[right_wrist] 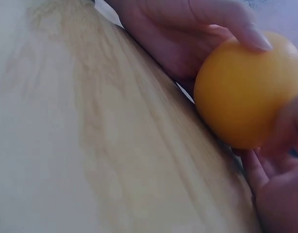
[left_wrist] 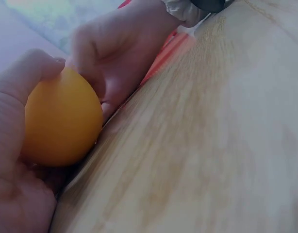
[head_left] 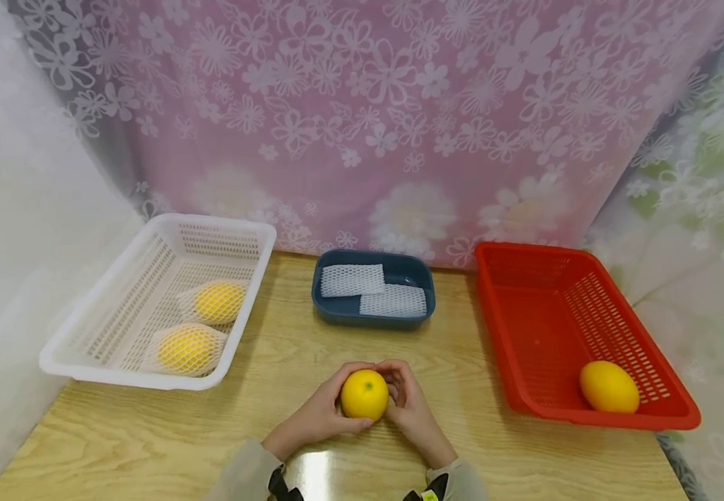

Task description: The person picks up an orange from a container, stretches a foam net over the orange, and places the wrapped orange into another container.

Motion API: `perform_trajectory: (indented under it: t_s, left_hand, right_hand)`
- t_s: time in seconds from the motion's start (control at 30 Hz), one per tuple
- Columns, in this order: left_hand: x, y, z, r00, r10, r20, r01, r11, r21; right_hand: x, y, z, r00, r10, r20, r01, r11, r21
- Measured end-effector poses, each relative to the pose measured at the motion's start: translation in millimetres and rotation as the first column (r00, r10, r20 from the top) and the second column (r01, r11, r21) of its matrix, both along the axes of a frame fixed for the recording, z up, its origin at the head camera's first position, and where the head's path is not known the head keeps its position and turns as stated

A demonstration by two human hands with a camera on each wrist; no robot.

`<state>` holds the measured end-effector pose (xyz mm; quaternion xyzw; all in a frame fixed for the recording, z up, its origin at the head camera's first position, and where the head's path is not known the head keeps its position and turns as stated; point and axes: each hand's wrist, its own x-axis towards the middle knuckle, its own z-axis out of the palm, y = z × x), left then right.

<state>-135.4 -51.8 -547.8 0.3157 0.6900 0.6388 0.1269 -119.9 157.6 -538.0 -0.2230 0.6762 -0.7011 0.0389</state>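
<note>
A round yellow orange (head_left: 364, 395) is between both hands, low over the table near its front, its green stem spot facing up. The left hand (head_left: 324, 414) grips it from the left, thumb in front and fingers curled round the far side. On the other side, the right hand (head_left: 413, 412) has bent fingers at the orange's right and back. In the right wrist view, the right thumb (right_wrist: 287, 124) is blurred and overlaps the fruit's skin. The left thumb (left_wrist: 37, 73) lies across the orange's upper part in the left wrist view.
At left, a white basket (head_left: 51, 358) holds two yellow fruits (head_left: 189, 349) in white foam nets. A blue tray (head_left: 371, 321) at the back holds two flat foam net sleeves (head_left: 393, 300). In the red basket (head_left: 512, 376) at right lies one bare yellow fruit (head_left: 609, 387).
</note>
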Motion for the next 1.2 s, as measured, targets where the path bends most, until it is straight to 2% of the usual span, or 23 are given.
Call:
perform_trajectory:
  t_s: [0.1, 0.2, 0.37, 0.47, 0.57, 0.67, 0.8, 0.93, 1.1, 1.2]
  left_hand:
    - [-0.7, 0, 0.4, 1.0, -0.001, -0.028, 0.002, 1.0, 0.024]
    - [-0.3, 0, 0.7, 0.999, -0.011, -0.052, 0.014, 0.999, 0.052]
    - [-0.1, 0, 1.0, 0.998, -0.007, -0.065, 0.009, 0.999, 0.039]
    - [0.0, 1, 1.9, 0.998, -0.011, -0.057, 0.01, 1.0, -0.012]
    - [0.5, 2, 2.9, 0.999, -0.03, -0.033, 0.029, 0.999, -0.04]
    - [0.9, 4, 3.9, 0.999, -0.04, -0.013, 0.039, 0.998, -0.048]
    - [1.5, 5, 6.7, 0.999, -0.033, -0.002, 0.033, 0.997, -0.067]
    - [1.7, 4, 6.9, 1.0, -0.027, 0.003, 0.027, 0.997, -0.075]
    - [1.7, 2, 5.5, 1.0, -0.02, 0.0, 0.02, 0.998, -0.067]
    - [1.7, 1, 5.4, 1.0, -0.017, -0.003, 0.017, 0.998, -0.06]
  right_hand:
    - [-6.0, 3, 10.5, 0.998, -0.054, 0.009, 0.054, 0.998, -0.013]
    - [-17.4, 9, 26.5, 0.996, -0.084, -0.027, 0.084, 0.996, 0.015]
    - [-49.9, 15, 60.2, 0.979, -0.15, -0.136, 0.162, 0.983, 0.084]
    - [-70.8, 14, 79.7, 0.959, -0.214, -0.187, 0.248, 0.952, 0.179]
    - [-89.4, 11, 95.4, 0.941, -0.271, -0.201, 0.326, 0.884, 0.336]
    - [-108.4, 8, 102.6, 0.941, -0.264, -0.209, 0.335, 0.803, 0.492]
    - [-134.4, 4, 101.4, 0.969, -0.151, -0.197, 0.244, 0.725, 0.644]
    - [-155.3, 0, 95.3, 0.987, -0.005, -0.162, 0.129, 0.63, 0.766]
    - [-167.9, -9, 88.9, 0.986, 0.092, -0.137, 0.074, 0.494, 0.867]
    - [-170.9, -14, 86.0, 0.987, 0.118, -0.112, 0.051, 0.43, 0.901]
